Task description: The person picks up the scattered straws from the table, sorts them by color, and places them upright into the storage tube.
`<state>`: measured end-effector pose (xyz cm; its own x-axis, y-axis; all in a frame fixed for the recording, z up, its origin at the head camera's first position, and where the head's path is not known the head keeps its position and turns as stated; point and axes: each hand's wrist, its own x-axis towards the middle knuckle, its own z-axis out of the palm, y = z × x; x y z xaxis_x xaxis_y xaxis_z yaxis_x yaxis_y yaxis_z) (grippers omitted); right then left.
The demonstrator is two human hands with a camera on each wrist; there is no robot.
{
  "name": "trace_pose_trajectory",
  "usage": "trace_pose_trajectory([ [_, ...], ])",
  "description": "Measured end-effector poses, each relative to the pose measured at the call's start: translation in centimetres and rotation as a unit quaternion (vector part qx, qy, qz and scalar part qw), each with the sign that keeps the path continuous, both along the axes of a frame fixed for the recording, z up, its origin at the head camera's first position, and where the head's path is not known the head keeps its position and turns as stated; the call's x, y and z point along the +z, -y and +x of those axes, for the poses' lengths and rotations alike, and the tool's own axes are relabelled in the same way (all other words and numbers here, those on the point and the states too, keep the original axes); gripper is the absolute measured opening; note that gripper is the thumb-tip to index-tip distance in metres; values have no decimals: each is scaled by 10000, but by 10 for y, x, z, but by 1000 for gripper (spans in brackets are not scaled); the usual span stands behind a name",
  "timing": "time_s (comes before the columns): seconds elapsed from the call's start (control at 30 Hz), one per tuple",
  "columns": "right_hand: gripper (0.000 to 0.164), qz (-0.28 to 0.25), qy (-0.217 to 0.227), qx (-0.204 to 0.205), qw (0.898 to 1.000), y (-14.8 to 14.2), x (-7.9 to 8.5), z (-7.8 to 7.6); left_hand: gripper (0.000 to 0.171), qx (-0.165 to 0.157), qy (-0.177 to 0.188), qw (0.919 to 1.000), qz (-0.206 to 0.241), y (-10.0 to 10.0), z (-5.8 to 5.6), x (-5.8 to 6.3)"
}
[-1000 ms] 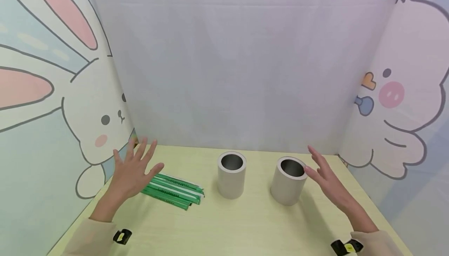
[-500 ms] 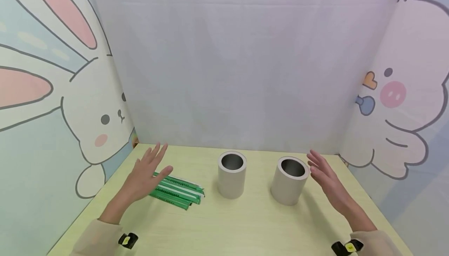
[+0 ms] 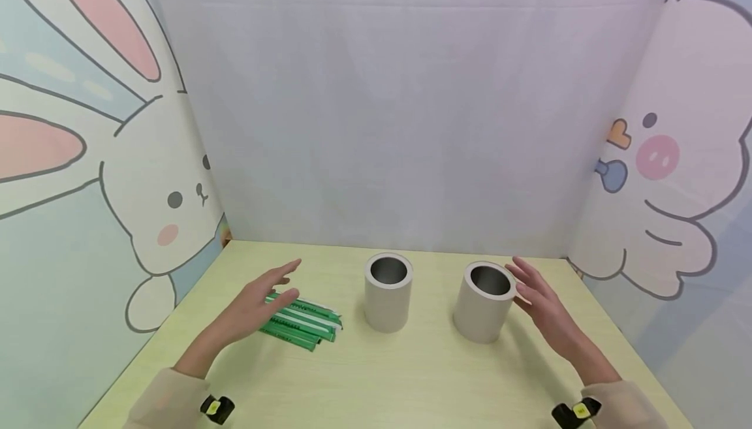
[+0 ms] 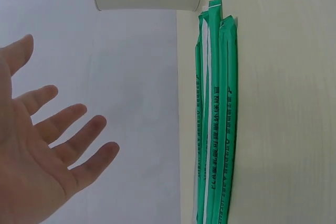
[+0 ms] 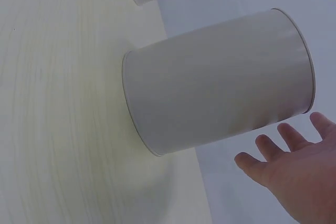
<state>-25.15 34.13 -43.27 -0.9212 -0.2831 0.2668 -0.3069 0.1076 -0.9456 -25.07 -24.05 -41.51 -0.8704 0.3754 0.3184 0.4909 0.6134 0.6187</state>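
Observation:
My left hand (image 3: 252,308) hovers over the near-left end of several long, thin green packets (image 3: 305,321), fingers spread and slightly bent, holding nothing. In the left wrist view the packets (image 4: 216,119) lie side by side on the table, with printed characters and white stripes; what is inside is hidden. Beside the right one of two off-white cylindrical cups (image 3: 482,315) is my right hand (image 3: 552,318), its fingers loosely extended near the rim. The right wrist view shows a narrow gap between those fingers and the cup (image 5: 220,82).
A second off-white cup (image 3: 388,305) stands upright between the packets and the right cup. Both cups have thick rims and dark insides. The pale yellow table (image 3: 376,383) ends at a plain light curtain (image 3: 388,122), with cartoon-printed panels on either side.
My left hand has moved right and lower over the packets, its spread fingers drawing closer together. My right hand has shifted slightly beside the right cup. Cups and packets stay put.

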Motion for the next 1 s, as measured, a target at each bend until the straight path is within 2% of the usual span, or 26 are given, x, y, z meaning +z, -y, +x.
trace_pose_trajectory([
  [0.17,57,-205,-2,141,9997,-1,-7,-3,52,-283,70,9995,-107,5,-1,-8],
  [0.4,57,-393,-98,344,9986,-2,-15,-7,40,-461,100,9978,-472,17,1,-17],
  [0.63,56,-407,-71,313,9987,-2,-22,-11,36,-693,69,9941,-837,31,4,-26],
  [1.0,58,-528,-24,216,9984,3,-29,-11,27,-701,-77,9882,-1363,42,4,-34],
])
